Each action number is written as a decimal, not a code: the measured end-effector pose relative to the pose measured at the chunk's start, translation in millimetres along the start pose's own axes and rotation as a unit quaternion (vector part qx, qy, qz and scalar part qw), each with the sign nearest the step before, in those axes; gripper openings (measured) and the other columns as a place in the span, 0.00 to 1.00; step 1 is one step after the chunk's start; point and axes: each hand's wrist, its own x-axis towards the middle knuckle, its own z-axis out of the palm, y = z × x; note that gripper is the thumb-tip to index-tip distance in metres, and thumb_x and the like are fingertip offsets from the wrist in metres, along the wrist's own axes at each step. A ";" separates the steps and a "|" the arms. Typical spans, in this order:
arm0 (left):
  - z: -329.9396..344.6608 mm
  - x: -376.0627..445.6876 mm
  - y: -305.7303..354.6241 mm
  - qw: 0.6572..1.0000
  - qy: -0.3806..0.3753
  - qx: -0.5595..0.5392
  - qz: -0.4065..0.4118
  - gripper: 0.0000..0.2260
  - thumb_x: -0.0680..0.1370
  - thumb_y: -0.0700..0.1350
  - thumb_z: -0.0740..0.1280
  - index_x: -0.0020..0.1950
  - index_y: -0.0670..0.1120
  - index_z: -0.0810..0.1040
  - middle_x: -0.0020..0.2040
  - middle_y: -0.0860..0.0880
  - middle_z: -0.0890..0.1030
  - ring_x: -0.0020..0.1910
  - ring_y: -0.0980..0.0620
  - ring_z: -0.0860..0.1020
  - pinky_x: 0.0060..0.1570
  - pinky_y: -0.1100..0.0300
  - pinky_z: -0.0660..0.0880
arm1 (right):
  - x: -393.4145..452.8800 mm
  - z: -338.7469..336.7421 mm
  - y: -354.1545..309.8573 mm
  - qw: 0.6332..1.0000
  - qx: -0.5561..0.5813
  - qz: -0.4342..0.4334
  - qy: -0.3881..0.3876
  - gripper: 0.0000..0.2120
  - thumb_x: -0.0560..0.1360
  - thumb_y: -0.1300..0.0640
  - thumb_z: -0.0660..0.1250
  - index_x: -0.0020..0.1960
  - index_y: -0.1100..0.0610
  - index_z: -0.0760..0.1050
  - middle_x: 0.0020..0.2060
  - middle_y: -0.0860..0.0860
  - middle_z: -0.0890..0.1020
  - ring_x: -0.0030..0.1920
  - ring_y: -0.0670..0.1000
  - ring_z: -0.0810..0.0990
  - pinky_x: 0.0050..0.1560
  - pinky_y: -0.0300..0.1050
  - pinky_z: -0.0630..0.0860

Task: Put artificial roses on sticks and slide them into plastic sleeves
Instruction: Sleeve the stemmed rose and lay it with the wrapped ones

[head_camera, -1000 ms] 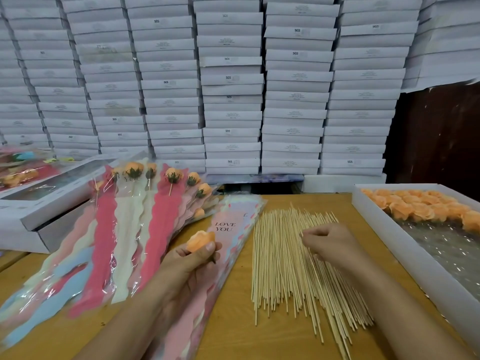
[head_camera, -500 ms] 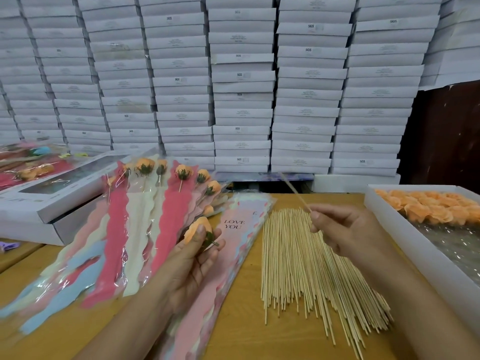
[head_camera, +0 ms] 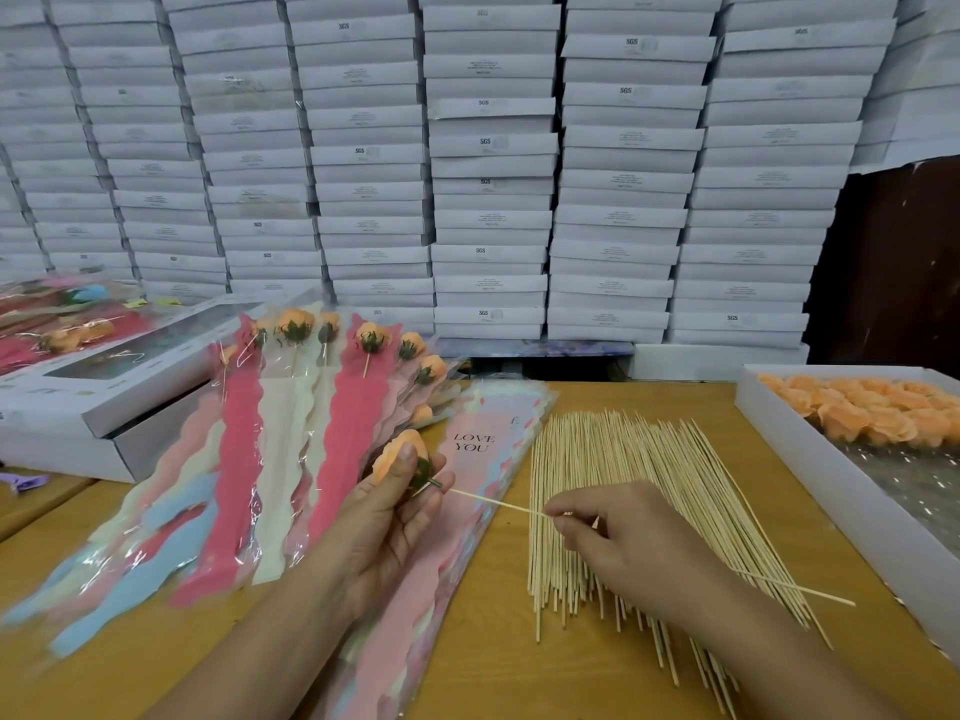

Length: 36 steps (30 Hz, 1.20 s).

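Nearest the camera, the right hand (head_camera: 618, 543) pinches 1 stick (head_camera: 493, 502) between thumb and fingertips, its grip clamped on the wood, and the stick's far tip sits at the green base of an orange rose (head_camera: 400, 454). The left hand (head_camera: 384, 517) holds that rose, fingers curled round the bloom, above a stack of empty plastic sleeves (head_camera: 467, 491) printed "LOVE YOU". Whether the tip has entered the rose cannot be told; this looks like the moment of joining them.

Under the right hand lies a large pile of loose sticks (head_camera: 613, 501) on the counter (head_camera: 498, 641). To the left, a fan of finished sleeves (head_camera: 291, 449) holds several roses on sticks. Farther right, a white tray (head_camera: 789, 459) holds many bare roses (head_camera: 872, 413), so much work seems left. Behind stands a wall of stacked white boxes (head_camera: 488, 163).
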 end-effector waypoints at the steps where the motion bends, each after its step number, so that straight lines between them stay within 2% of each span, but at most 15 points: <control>1: -0.3 -0.1 0.0 1.000 -0.002 -0.002 -0.001 0.25 0.69 0.48 0.73 0.62 0.36 0.79 0.48 0.42 0.86 0.43 0.50 0.87 0.30 0.63 0.81 | -0.1 0.5 0.5 1.000 0.001 -0.001 0.002 0.11 0.79 0.51 0.67 0.59 0.44 0.82 0.48 0.38 0.84 0.48 0.37 0.82 0.53 0.40 0.80; 5: -1.5 0.8 0.5 1.000 -0.002 -0.011 0.005 0.26 0.70 0.48 0.73 0.64 0.38 0.79 0.47 0.43 0.86 0.44 0.51 0.87 0.31 0.63 0.81 | -0.4 2.0 0.9 1.000 0.001 -0.009 0.007 0.11 0.79 0.50 0.67 0.59 0.45 0.82 0.49 0.37 0.85 0.48 0.36 0.81 0.54 0.38 0.79; 8: -2.0 0.9 0.9 1.000 -0.007 -0.014 0.004 0.25 0.70 0.48 0.73 0.64 0.38 0.79 0.48 0.43 0.86 0.44 0.51 0.87 0.31 0.63 0.81 | 0.3 3.4 1.6 1.000 0.014 -0.012 0.007 0.10 0.79 0.51 0.67 0.58 0.45 0.83 0.43 0.35 0.83 0.45 0.36 0.82 0.50 0.36 0.79; 12: -1.5 0.0 0.5 1.000 -0.011 -0.014 -0.002 0.24 0.70 0.48 0.73 0.61 0.36 0.79 0.48 0.43 0.86 0.44 0.51 0.87 0.30 0.63 0.81 | 0.4 7.1 5.0 1.000 0.007 -0.015 0.007 0.10 0.79 0.50 0.67 0.58 0.44 0.83 0.34 0.28 0.77 0.44 0.33 0.80 0.41 0.26 0.71; 18: -0.1 -0.9 1.5 1.000 -0.008 -0.021 0.005 0.22 0.70 0.48 0.72 0.60 0.38 0.79 0.48 0.43 0.86 0.44 0.50 0.87 0.31 0.63 0.82 | 0.1 8.9 5.7 1.000 0.006 -0.019 0.008 0.10 0.79 0.51 0.67 0.58 0.44 0.83 0.33 0.28 0.76 0.42 0.32 0.80 0.38 0.25 0.70; 23: 0.8 -0.5 1.9 1.000 -0.004 -0.020 0.003 0.21 0.70 0.47 0.73 0.59 0.39 0.80 0.48 0.43 0.87 0.44 0.50 0.87 0.30 0.63 0.82 | 0.4 7.9 4.0 1.000 0.005 -0.020 0.008 0.10 0.79 0.51 0.67 0.58 0.45 0.83 0.34 0.31 0.78 0.42 0.35 0.81 0.40 0.27 0.72; 27: -0.1 -0.9 1.2 1.000 -0.005 -0.013 0.000 0.22 0.70 0.48 0.73 0.59 0.37 0.80 0.48 0.44 0.87 0.45 0.51 0.87 0.31 0.63 0.82 | 0.5 9.5 4.0 1.000 0.003 -0.021 0.009 0.10 0.79 0.51 0.67 0.58 0.45 0.83 0.37 0.33 0.80 0.41 0.32 0.80 0.39 0.25 0.71; 31: 2.1 -2.3 0.4 1.000 -0.003 -0.009 0.000 0.23 0.70 0.47 0.72 0.62 0.38 0.79 0.47 0.44 0.87 0.44 0.51 0.87 0.31 0.63 0.82 | 0.5 10.2 2.9 1.000 0.003 -0.018 0.009 0.11 0.79 0.50 0.66 0.59 0.44 0.82 0.43 0.37 0.84 0.42 0.36 0.81 0.43 0.30 0.75; 36: 3.1 -2.2 0.1 1.000 0.002 -0.011 0.007 0.26 0.70 0.47 0.72 0.66 0.39 0.77 0.46 0.44 0.87 0.43 0.51 0.87 0.32 0.63 0.82 | -0.1 10.9 2.6 1.000 -0.001 -0.025 0.014 0.10 0.79 0.50 0.66 0.58 0.45 0.83 0.40 0.38 0.84 0.38 0.34 0.79 0.35 0.26 0.69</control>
